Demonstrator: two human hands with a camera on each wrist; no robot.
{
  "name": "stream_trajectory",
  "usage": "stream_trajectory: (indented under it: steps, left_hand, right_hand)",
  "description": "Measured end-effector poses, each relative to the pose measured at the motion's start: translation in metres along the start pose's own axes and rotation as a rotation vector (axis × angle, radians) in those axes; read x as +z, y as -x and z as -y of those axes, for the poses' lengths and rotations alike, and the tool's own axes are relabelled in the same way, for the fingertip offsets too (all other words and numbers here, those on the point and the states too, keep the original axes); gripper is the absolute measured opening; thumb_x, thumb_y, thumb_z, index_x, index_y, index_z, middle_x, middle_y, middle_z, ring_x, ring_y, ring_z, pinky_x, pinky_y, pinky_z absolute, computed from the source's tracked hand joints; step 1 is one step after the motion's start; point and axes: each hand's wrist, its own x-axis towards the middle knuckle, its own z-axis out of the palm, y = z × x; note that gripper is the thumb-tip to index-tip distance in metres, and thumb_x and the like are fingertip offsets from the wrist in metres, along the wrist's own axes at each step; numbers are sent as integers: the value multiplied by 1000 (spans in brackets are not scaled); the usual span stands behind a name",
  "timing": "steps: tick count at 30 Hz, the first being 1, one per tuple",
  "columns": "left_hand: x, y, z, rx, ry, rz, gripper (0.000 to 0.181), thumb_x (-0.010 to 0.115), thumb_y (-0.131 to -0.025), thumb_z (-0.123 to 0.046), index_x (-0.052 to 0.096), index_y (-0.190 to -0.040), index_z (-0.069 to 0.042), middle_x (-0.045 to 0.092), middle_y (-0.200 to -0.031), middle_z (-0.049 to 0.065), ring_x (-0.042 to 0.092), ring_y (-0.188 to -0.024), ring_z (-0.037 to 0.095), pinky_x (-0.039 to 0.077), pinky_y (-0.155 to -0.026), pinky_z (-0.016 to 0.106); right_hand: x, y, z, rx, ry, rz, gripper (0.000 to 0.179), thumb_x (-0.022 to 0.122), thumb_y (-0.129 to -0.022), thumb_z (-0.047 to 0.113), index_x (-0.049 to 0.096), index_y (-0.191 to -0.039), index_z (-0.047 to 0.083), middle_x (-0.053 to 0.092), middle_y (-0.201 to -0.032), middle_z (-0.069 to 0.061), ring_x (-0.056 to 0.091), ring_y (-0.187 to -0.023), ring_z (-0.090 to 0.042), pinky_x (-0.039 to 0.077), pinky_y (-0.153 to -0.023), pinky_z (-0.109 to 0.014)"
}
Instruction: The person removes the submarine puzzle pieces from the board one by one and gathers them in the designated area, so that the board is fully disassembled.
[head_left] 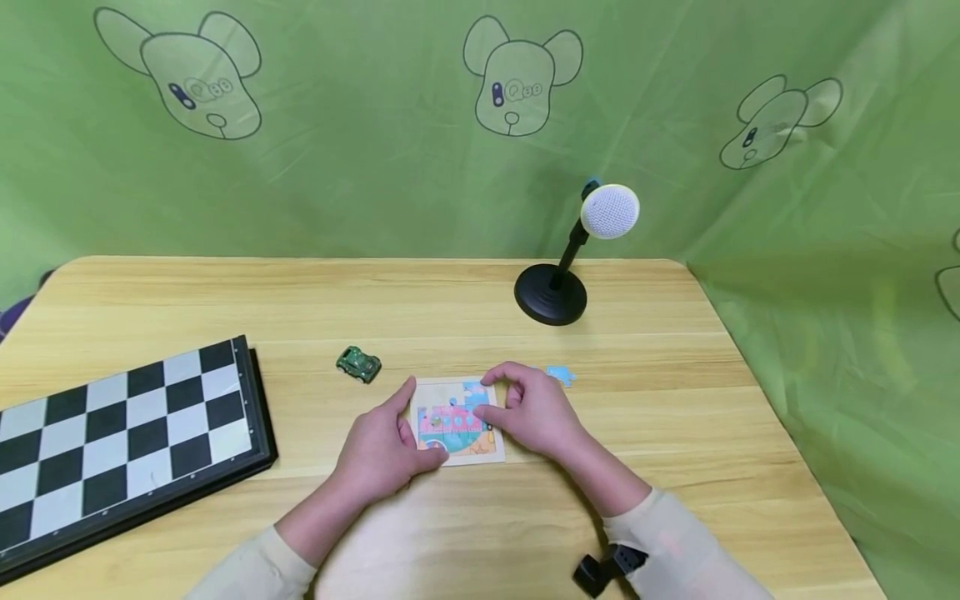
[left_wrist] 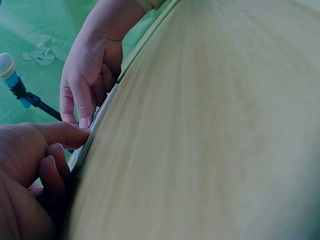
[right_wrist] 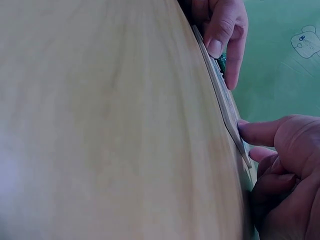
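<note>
A small jigsaw puzzle (head_left: 457,423) in a white square frame lies on the table, partly filled with pink, teal and blue pieces. My left hand (head_left: 382,450) holds the frame's left side, forefinger by the upper left corner and thumb over the bottom edge. On the other side, my right hand (head_left: 540,412) bends its forefinger and thumb around a light-blue puzzle piece (head_left: 474,390) at the upper right of the puzzle. The upper left part of the frame shows bare backing. Just behind the right hand lies a loose blue piece (head_left: 560,376), partly hidden by it.
A black-and-white chessboard (head_left: 146,425) stands at the left of the wooden table (head_left: 420,308). A green toy car (head_left: 358,364) sits beyond the left hand. Toward the back right is a microphone (head_left: 611,212) on a black round-based stand. Green cloth (head_left: 360,167) hangs behind.
</note>
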Motion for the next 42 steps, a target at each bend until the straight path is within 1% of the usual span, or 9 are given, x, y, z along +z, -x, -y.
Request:
stream_trajectory:
  steps: [7,18,21,25,28,31,33,37,42]
  left_hand:
    - [-1,1,0,-3,-1,0,105,90,-70,-20,33,-155,-2,54,-61,-1,51,-51,16,39,-49,31]
    - [-1,0,-1,-6,5,2,104,90,-69,-20,34,-155,-3,54,-61,-1,51,-50,16,40,-48,32]
    - [-1,0,-1,-6,2,0,104,90,-69,-19,34,-155,-2,54,-61,-1,51,-51,16,40,-49,32]
    - [-1,1,-1,-6,-2,0,104,90,-69,-20,34,-155,-2,54,-61,-1,51,-51,16,40,-49,32]
    - [-1,1,-1,-6,-2,0,104,90,-69,-20,34,-155,-3,54,-61,-1,50,-51,16,40,-50,32]
    - [0,1,-1,-7,-1,0,104,90,-69,-20,34,-155,-3,54,-61,-1,50,-51,16,39,-49,32]
    - [0,1,-1,-8,0,0,104,90,-69,-19,34,-155,-3,54,-61,-1,50,-51,16,39,-49,32]
    - [0,0,-1,-12,1,1,104,90,-69,-19,34,-155,-3,54,-62,0,50,-51,16,38,-48,31]
    - [0,0,-1,-12,4,2,104,90,-69,-19,34,-155,-3,54,-62,0,50,-51,16,39,-48,31]
  right_hand:
    - [-1,-2,0,4,0,31,42,91,-74,20,69,-109,13,45,-59,1,42,-55,-15,41,-60,-34]
    - [1,-2,0,37,-47,37,47,91,-73,12,61,-108,14,44,-62,1,41,-56,-16,43,-68,-36]
    - [1,-1,0,54,-49,31,48,91,-72,12,58,-107,14,44,-62,0,41,-56,-17,42,-68,-36]
    - [0,0,1,90,-32,9,51,93,-70,15,54,-103,14,45,-65,-2,42,-58,-19,39,-63,-36]
    - [0,0,1,115,-19,-12,53,95,-68,18,54,-101,13,46,-67,-3,44,-61,-20,38,-61,-35]
    - [0,0,0,121,-16,-20,53,95,-67,19,56,-102,12,47,-68,-3,45,-62,-20,40,-62,-35]
    - [0,0,-1,112,-25,-16,52,94,-68,19,59,-106,12,48,-68,-3,45,-61,-19,40,-63,-36]
    - [-1,0,-2,81,-50,-5,45,89,-75,18,62,-111,10,47,-64,-2,44,-58,-18,41,-64,-36]
    - [0,-1,-3,64,-41,-4,36,84,-81,15,63,-110,10,47,-62,-1,43,-56,-17,41,-62,-35]
